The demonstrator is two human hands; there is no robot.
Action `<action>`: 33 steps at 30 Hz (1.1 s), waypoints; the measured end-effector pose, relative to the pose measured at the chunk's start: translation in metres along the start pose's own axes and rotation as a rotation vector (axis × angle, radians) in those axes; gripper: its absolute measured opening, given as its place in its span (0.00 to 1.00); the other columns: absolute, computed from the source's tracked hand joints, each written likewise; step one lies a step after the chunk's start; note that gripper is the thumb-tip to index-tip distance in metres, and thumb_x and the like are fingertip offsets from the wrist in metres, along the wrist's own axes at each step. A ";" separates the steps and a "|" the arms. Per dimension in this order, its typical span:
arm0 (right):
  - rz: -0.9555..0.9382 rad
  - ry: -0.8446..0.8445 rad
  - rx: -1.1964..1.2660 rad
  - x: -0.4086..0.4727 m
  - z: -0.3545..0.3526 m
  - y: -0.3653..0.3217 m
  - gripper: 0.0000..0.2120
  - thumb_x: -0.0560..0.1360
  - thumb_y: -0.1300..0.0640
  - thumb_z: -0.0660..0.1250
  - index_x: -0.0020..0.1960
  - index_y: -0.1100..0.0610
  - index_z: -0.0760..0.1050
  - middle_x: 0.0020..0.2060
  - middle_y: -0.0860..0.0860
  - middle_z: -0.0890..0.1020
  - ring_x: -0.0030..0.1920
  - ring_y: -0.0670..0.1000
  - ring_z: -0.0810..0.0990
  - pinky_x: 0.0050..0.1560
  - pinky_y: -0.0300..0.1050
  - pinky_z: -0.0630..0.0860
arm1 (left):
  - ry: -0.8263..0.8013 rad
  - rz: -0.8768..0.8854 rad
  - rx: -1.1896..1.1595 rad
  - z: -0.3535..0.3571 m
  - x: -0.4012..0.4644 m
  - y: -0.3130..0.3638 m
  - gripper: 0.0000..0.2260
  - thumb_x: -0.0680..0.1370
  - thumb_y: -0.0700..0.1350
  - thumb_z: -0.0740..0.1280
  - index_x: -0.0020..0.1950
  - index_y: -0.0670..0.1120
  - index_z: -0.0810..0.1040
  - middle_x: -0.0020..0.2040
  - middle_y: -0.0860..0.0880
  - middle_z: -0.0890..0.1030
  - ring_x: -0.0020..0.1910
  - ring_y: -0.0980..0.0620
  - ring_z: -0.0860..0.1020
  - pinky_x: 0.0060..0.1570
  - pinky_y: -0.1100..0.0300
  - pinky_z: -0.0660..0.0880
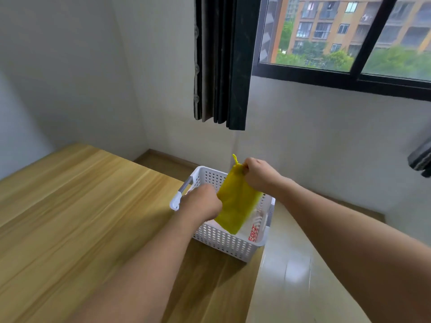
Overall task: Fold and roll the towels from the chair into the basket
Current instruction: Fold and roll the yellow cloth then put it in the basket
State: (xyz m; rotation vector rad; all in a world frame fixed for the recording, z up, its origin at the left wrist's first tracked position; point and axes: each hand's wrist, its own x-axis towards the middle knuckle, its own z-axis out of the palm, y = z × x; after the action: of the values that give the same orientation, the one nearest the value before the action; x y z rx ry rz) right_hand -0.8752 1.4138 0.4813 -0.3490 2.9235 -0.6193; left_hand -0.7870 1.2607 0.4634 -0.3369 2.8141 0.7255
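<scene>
A yellow towel [238,201] hangs stretched between my two hands above a white perforated basket [224,241]. My right hand [258,173] pinches its top corner, where a small yellow loop sticks up. My left hand [203,202] grips its left edge lower down. The towel's bottom end dips inside the basket. A white towel with red lettering [253,231] lies in the basket beneath it. The basket stands at the right edge of a wooden table [81,217]. No chair is in view.
The basket has a grey and white handle [180,194] on its left end. Glossy tiled floor [291,276] lies to the right of the table. A dark curtain [221,61] hangs beside a window [349,36]. A dark cloth [422,159] shows at the right edge.
</scene>
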 end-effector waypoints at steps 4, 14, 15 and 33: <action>-0.062 -0.166 -0.139 0.061 0.043 0.053 0.06 0.74 0.64 0.56 0.49 0.61 0.70 0.55 0.61 0.76 0.55 0.61 0.76 0.46 0.45 0.69 | -0.241 -0.117 0.123 0.050 0.072 0.020 0.17 0.77 0.36 0.57 0.64 0.38 0.73 0.59 0.38 0.78 0.57 0.39 0.77 0.54 0.48 0.74; -0.107 -0.489 -0.357 0.098 0.122 0.104 0.14 0.76 0.66 0.56 0.58 0.63 0.75 0.58 0.59 0.79 0.58 0.59 0.78 0.51 0.48 0.74 | -0.754 -0.245 0.319 0.136 0.138 0.016 0.13 0.78 0.36 0.56 0.56 0.34 0.77 0.52 0.37 0.81 0.41 0.44 0.78 0.45 0.51 0.75; -0.108 -0.514 -0.372 0.100 0.126 0.105 0.14 0.77 0.66 0.56 0.59 0.63 0.75 0.58 0.59 0.79 0.59 0.59 0.78 0.52 0.49 0.74 | -0.754 -0.256 0.314 0.138 0.140 0.015 0.11 0.78 0.37 0.57 0.50 0.35 0.78 0.51 0.37 0.81 0.38 0.45 0.78 0.43 0.52 0.75; -0.150 -0.194 0.054 0.031 0.026 0.026 0.17 0.74 0.63 0.59 0.63 0.62 0.70 0.62 0.58 0.74 0.62 0.59 0.73 0.58 0.48 0.71 | 0.203 0.006 0.279 0.023 0.063 0.009 0.12 0.82 0.47 0.55 0.62 0.45 0.72 0.63 0.47 0.74 0.61 0.44 0.72 0.54 0.51 0.70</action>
State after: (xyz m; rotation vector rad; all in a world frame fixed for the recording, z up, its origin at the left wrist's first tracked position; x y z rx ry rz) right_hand -0.9056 1.4185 0.4442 -0.5906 2.7078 -0.6436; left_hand -0.8458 1.2690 0.4316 -0.3705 3.0548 0.3066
